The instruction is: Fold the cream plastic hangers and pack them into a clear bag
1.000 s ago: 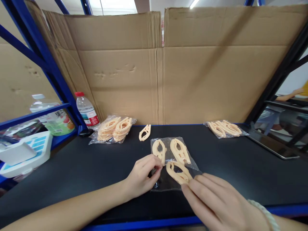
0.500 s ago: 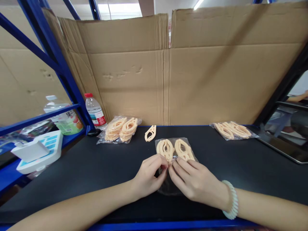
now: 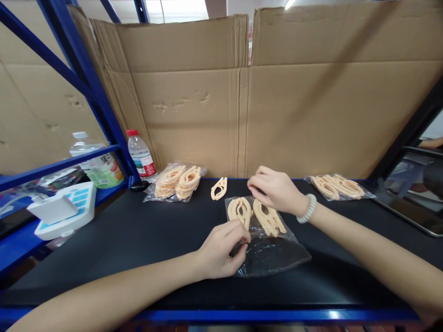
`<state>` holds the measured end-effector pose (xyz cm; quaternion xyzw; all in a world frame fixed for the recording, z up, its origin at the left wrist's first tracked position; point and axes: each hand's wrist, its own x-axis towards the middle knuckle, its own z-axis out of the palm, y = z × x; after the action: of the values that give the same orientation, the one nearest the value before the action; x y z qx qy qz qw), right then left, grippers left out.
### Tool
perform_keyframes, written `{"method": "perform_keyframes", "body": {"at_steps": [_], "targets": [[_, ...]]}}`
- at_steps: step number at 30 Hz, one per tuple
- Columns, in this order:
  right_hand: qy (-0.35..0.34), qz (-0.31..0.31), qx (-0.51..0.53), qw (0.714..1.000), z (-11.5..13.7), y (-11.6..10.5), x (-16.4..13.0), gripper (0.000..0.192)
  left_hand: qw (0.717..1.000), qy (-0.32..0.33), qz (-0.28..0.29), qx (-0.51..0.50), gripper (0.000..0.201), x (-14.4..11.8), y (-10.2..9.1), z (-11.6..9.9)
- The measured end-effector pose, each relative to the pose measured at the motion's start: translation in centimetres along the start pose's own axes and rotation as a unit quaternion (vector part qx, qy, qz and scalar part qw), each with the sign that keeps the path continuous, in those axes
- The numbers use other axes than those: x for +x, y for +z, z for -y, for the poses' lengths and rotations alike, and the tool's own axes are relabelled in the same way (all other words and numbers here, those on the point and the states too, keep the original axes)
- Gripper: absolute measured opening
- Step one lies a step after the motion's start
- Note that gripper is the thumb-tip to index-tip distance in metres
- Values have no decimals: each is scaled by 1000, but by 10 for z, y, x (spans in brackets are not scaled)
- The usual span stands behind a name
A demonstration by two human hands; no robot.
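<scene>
A clear plastic bag [image 3: 277,256] lies flat on the black tabletop, its wide mouth toward me. Inside it are cream folding hangers [image 3: 268,217], side by side in two groups. My left hand [image 3: 226,249] pinches the left edge of the bag, thumb and fingers together. Raised above the bag's far edge, my right hand [image 3: 275,190] has loosely curled fingers with nothing visible in them. A single cream folding hanger [image 3: 224,186] lies on the table beyond the bag, left of my right hand.
Filled bags of hangers lie at the back left [image 3: 176,182] and back right [image 3: 337,186]. A red-capped bottle [image 3: 141,157] stands by the blue frame, near a larger bottle [image 3: 100,161] and a white-and-blue device [image 3: 69,212]. Cardboard [image 3: 190,106] walls the back.
My right hand has let go of the bag and moved up and away to its far edge. The bag's near part now lies spread out. My left hand stays at the bag's left edge.
</scene>
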<state>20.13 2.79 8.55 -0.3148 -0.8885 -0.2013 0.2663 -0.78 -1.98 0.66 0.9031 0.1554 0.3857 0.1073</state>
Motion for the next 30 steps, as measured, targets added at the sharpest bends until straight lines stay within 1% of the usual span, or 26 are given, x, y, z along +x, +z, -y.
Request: {"method": "perform_keyframes", "body": {"at_steps": [3, 4, 5, 8, 10, 12, 15, 18, 20, 22, 25, 28, 30], "targets": [[-15, 122, -23, 992, -21, 33, 31, 22, 1000, 21, -7, 0, 15, 1, -1, -2], [-19, 167, -22, 985, -25, 47, 40, 28, 1000, 25, -11, 0, 15, 1, -1, -2], [-25, 187, -20, 982, -28, 61, 48, 35, 1000, 26, -14, -2, 15, 1, -1, -2], [-50, 231, -15, 972, -34, 100, 65, 53, 999, 21, -26, -10, 15, 1, -2, -2], [-62, 257, -14, 964, -37, 119, 72, 61, 999, 13, -38, -13, 14, 1, -3, -1], [-66, 269, -16, 961, -39, 130, 75, 58, 999, 4, -47, -13, 14, 0, -3, 0], [-53, 264, -21, 963, -41, 136, 72, 38, 999, 0, -45, -14, 13, 0, -2, 1], [-40, 250, -17, 967, -44, 132, 64, 30, 999, 9, -28, -14, 13, -1, -1, 2], [-37, 238, -4, 971, -47, 124, 54, 28, 1000, 9, -16, -12, 13, -1, -1, 2], [-31, 215, 13, 976, -49, 111, 42, 27, 1000, 8, -4, -9, 14, -1, -2, 2], [-7, 156, 33, 987, -50, 83, 16, 30, 1000, 16, 11, -4, 18, 0, -2, 3], [31, 71, 51, 996, -45, 46, -15, 28, 999, 27, 20, -1, 22, 0, -2, 4], [63, -58, 92, 992, -37, 18, -36, 20, 999, 32, 28, 2, 24, 1, -2, 5]]}}
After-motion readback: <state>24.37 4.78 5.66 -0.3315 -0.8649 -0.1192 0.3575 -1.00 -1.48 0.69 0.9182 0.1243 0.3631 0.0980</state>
